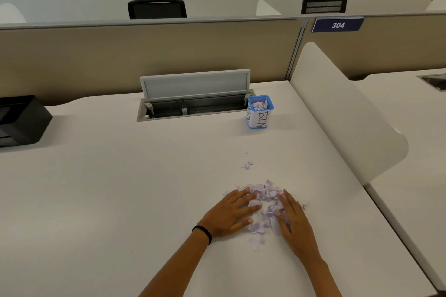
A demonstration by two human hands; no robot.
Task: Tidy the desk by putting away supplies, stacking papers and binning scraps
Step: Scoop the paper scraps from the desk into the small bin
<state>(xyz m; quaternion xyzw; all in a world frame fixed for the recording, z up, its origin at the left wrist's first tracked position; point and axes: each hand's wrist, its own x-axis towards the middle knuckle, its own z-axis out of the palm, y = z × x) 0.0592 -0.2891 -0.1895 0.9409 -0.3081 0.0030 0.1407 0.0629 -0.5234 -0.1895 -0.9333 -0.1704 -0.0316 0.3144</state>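
A heap of pale purple paper scraps lies on the white desk right of centre. My left hand lies flat against the heap's left side, fingers straight. My right hand lies flat against its right side, so the scraps sit between both palms. A few loose scraps rest farther back, and some lie nearer to me. A small blue mesh bin labelled "BIN" stands behind the heap and holds scraps.
An open cable tray with a raised grey lid is sunk into the desk's back. A black box sits at far left. A white side divider borders the desk on the right. A beige partition stands behind.
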